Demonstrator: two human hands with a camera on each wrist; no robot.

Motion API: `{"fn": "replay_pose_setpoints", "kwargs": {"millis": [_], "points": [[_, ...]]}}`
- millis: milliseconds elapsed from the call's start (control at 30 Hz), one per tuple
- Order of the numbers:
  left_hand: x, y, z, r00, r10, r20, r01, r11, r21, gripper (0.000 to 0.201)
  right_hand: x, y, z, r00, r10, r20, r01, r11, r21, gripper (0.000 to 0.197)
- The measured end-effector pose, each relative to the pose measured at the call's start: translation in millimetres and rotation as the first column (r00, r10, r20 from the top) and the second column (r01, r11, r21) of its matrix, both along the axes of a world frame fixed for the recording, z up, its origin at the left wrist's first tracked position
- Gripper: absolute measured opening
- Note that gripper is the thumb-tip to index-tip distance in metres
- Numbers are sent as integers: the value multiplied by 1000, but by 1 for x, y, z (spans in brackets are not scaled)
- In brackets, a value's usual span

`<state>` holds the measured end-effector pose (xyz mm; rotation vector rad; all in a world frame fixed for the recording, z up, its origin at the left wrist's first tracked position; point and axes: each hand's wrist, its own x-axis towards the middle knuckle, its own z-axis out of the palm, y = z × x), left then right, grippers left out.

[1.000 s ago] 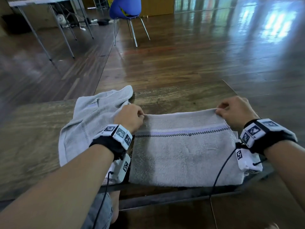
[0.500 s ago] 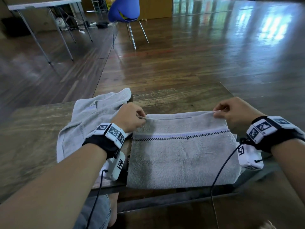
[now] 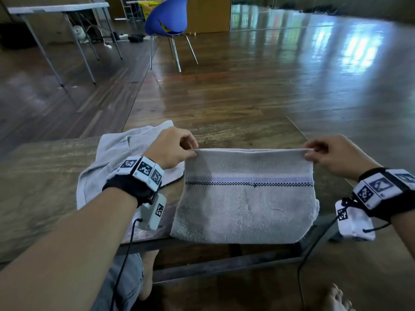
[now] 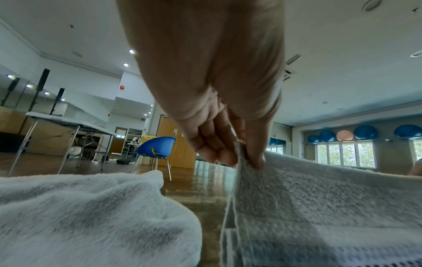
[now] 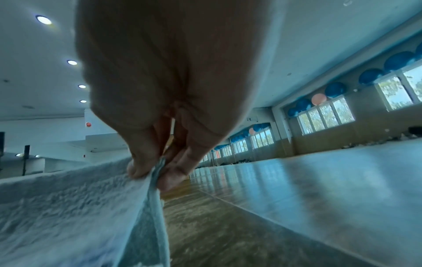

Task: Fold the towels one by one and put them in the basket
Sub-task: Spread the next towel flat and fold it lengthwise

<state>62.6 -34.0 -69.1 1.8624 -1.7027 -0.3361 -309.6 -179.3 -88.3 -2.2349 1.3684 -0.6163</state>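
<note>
A grey towel (image 3: 244, 209) with a purple stripe and a black checked line lies on the wooden table (image 3: 40, 182), its far edge lifted off the top. My left hand (image 3: 175, 147) pinches the far left corner (image 4: 242, 155). My right hand (image 3: 330, 151) pinches the far right corner (image 5: 155, 171). The near edge hangs a little over the table's front. A second, lighter grey towel (image 3: 112, 162) lies crumpled on the table to the left, partly under my left wrist; it fills the lower left of the left wrist view (image 4: 86, 216). No basket shows near the table.
Beyond the table stands a blue chair (image 3: 168, 21) on a shiny wooden floor. A folding table (image 3: 58, 10) is at the far left. A yellow crate (image 3: 146, 6) sits behind the chair. My knee and bare feet show under the table's front edge.
Both hands have lifted the towel's far edge up off the table and toward me. The stripe now sits on a raised, slanting flap. The crumpled towel has not moved.
</note>
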Motion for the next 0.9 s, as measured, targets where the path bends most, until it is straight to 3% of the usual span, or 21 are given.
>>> {"fn": "replay_pose_setpoints", "kwargs": {"millis": [67, 133, 233, 333, 433, 567, 633, 700, 733, 833, 900], "points": [[-3, -1, 1, 999, -5, 51, 1, 997, 73, 17, -3, 4, 2, 977, 20, -213, -19, 1000, 7, 5], [-9, -3, 4, 986, -34, 163, 8, 987, 158, 11, -1, 8, 7, 939, 22, -344, 3, 997, 74, 4], [-20, -5, 17, 981, 29, 192, -45, 996, 81, 8, 4, 6, 18, 940, -46, -338, 61, 998, 35, 10], [-25, -8, 46, 969, 230, 91, -201, 947, -252, 12, 15, 4, 41, 984, -166, 63, 176, 965, -196, 9], [-22, -3, 73, 944, 318, -86, -313, 780, -541, 14, 26, 6, 73, 878, -43, 477, 236, 906, -353, 6], [-20, 10, 81, 956, 232, -180, -286, 589, -756, 19, 33, 22, 98, 669, 248, 701, 194, 852, -487, 8], [-17, 13, 80, 969, 119, -218, -247, 541, -804, 20, 34, 28, 94, 638, 304, 707, 165, 843, -511, 9], [-9, 17, 75, 973, 86, -215, -223, 594, -773, 19, 30, 33, 80, 711, 257, 654, 128, 868, -480, 8], [-4, 20, 69, 979, 114, -169, -201, 678, -707, 17, 25, 33, 70, 770, 214, 601, 101, 890, -446, 9], [7, 30, 43, 993, 95, 70, -70, 951, -300, 9, 5, 33, 38, 949, 148, 278, -70, 960, -272, 10], [9, 34, 28, 992, -26, 121, 22, 999, 38, 7, -6, 36, 23, 975, 217, 55, -215, 976, -45, 4]]}}
